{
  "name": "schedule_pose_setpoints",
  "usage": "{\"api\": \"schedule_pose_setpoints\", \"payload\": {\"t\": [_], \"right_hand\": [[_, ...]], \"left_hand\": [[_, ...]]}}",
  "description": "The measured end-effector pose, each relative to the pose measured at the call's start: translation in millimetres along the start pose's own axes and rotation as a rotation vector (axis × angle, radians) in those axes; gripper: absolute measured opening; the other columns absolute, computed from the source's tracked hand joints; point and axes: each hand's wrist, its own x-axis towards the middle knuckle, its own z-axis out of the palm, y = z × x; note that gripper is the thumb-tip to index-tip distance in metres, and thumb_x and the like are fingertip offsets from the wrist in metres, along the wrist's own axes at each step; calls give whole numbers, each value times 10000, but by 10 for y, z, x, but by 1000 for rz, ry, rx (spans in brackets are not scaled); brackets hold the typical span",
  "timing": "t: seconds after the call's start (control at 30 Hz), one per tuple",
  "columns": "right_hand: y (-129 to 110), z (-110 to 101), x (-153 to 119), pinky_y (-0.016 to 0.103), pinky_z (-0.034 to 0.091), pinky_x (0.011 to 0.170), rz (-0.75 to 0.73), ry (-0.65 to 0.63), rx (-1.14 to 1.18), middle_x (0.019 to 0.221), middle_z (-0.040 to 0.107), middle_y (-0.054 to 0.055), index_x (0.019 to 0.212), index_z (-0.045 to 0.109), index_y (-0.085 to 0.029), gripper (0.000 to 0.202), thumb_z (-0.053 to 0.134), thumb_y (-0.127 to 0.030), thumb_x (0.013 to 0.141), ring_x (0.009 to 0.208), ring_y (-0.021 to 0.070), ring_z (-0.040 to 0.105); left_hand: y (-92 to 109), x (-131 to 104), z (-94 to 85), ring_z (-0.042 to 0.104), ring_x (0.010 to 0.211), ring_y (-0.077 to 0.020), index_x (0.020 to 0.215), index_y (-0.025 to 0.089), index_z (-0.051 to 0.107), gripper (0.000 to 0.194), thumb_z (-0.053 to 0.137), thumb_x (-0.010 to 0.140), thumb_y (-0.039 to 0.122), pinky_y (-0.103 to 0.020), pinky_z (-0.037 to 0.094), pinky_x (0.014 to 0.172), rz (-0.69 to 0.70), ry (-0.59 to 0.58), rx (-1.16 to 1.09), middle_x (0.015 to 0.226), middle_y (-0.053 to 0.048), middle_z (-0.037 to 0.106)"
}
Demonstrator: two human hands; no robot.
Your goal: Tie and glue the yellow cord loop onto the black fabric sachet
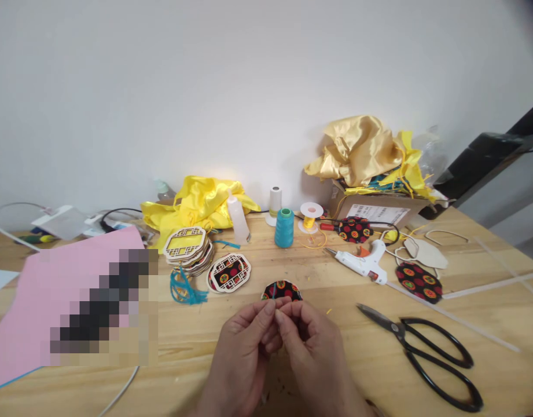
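My left hand (pixel 244 344) and my right hand (pixel 316 341) meet at the front middle of the table, thumbs and fingertips pinched together. A short teal thread (pixel 274 289) runs down to the left fingertips, which close on it. What the right fingertips pinch is too small to make out. Just beyond them lies a round black fabric piece (pixel 287 288) with red and orange flowers, its near part hidden by my fingers. A lattice-framed fabric piece (pixel 229 273) lies to the left, beside a bundle of teal thread (pixel 186 288).
Large black-handled scissors (pixel 396 329) and a white glue gun (pixel 364 263) lie right. Behind stand a teal thread cone (pixel 284 229), a yellow thread spool (pixel 310 219) and a squeeze bottle (pixel 237 218). Stacked wooden frames (pixel 186 246), pink sheet (pixel 81 260) left; fabric-filled box (pixel 379 208) back right.
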Motion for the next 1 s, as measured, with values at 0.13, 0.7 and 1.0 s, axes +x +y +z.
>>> {"api": "schedule_pose_setpoints", "payload": {"t": [0.13, 0.7, 1.0], "right_hand": [[-2, 10, 10, 217, 490, 538, 43, 17, 38, 638, 620, 34, 752, 565, -132, 216, 506, -323, 833, 559, 116, 592], [-4, -27, 6, 228, 474, 557, 42, 1, -12, 703, 658, 72, 776, 626, -125, 250, 506, -338, 821, 608, 140, 599], [-98, -87, -47, 226, 456, 656, -208, -41, -326, 805, 647, 34, 840, 629, -183, 185, 449, -218, 860, 728, 134, 593]], "left_hand": [[2, 10, -2, 359, 474, -41, 772, 99, 724, 148, 711, 681, 213, -149, 310, 441, -6, -1, -5, 530, 15, 510], [22, -4, 18, 329, 446, -35, 733, 105, 731, 146, 735, 644, 221, -150, 266, 414, -10, 19, 48, 485, 33, 479], [41, 7, -2, 383, 459, -36, 762, 101, 709, 171, 723, 666, 242, -141, 293, 430, -3, 19, 75, 531, 12, 535]]}}
